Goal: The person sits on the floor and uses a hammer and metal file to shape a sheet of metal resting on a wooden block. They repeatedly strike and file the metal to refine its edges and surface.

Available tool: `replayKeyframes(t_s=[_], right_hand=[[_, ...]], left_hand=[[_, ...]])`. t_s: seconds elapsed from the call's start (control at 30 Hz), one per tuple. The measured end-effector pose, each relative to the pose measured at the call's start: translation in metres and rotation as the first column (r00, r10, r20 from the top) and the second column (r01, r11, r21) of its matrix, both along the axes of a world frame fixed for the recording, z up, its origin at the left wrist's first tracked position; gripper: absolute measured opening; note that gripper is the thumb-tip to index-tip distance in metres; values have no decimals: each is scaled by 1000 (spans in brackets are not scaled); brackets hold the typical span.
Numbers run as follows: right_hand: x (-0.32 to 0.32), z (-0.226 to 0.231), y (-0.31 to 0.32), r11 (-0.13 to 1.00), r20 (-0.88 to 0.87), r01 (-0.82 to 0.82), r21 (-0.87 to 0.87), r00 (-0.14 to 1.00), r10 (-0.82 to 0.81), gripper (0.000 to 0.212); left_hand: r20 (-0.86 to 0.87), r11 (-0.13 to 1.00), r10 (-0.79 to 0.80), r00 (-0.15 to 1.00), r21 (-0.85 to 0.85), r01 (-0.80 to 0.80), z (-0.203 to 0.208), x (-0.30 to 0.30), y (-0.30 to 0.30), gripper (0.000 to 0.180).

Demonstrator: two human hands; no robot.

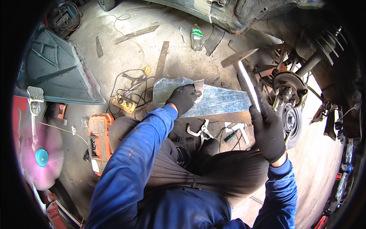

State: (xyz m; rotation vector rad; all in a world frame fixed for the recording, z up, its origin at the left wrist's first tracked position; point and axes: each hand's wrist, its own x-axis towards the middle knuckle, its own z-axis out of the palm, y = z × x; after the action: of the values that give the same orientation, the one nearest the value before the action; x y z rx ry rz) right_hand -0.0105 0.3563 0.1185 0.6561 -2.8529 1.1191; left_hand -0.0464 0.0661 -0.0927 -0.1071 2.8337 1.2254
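Note:
My left hand (182,100), in a black glove, pinches a small bent piece of sheet metal (198,85). It holds the piece over a long, tapering silver metal sheet (225,102), which lies across a brown flat piece (228,117) in front of my knees. In my gloved right hand (268,133) is a hammer (248,82), gripped by its shiny handle. The hammer is raised, with its head up and away from me, beyond the sheet's narrow right end. Whether the small piece touches the sheet is hard to see.
Locking pliers (201,131) and a green-handled tool (231,137) lie near my feet. To the left are an orange tool case (100,133), a yellow power strip (124,104) with cables and a spinning fan (41,156). A bottle (196,38) stands ahead; a brake disc (286,86) is at right.

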Motion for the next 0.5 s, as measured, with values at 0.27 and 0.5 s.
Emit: replayKeyframes(t_s=[0.27, 0.5], right_hand=[[6, 54, -19, 879, -53, 204, -432, 967, -250, 53], [2, -15, 2, 962, -57, -1, 272, 998, 18, 51]], left_hand=[[-39, 996, -45, 998, -80, 41, 7, -4, 6, 46], [27, 995, -92, 995, -24, 93, 11, -15, 9, 42]])
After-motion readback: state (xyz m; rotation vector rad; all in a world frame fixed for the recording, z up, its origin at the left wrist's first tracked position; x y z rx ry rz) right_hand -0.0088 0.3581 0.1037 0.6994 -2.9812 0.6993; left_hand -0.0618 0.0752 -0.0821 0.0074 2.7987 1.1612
